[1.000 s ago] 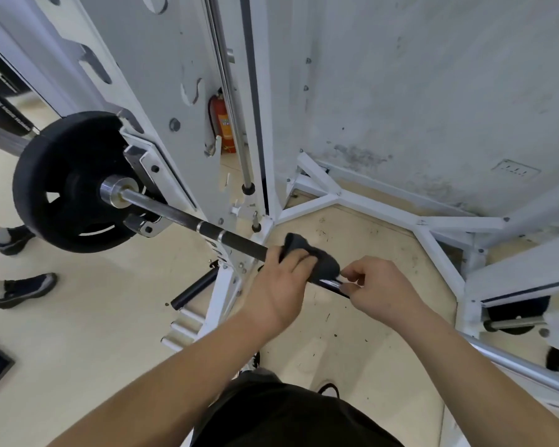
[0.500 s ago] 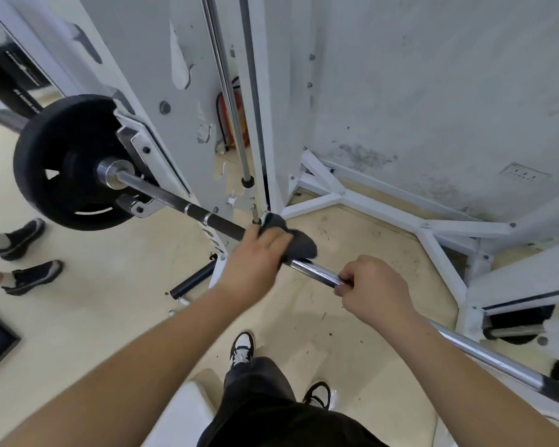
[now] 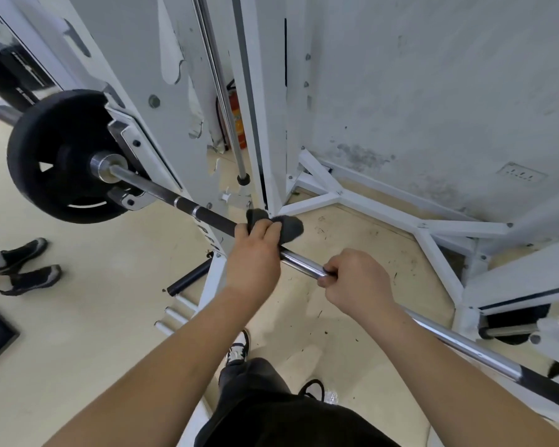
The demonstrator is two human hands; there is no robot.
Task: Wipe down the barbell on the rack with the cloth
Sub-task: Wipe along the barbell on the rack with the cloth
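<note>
White rack (image 3: 265,101), left grip (image 3: 254,256) clenching cloth (image 3: 289,227), right grip (image 3: 355,282) grasping barbell (image 3: 304,262), lettering unreadable

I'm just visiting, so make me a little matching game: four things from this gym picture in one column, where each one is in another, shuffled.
Things:
1. cloth
2. weight plate
3. right hand
4. fire extinguisher

Places:
A. behind the rack upright
B. gripping the bare shiny bar
C. on the bar's far left end
D. under the left hand, wrapped on the bar

Pairs: 1-D, 2-C, 3-B, 4-A
</note>
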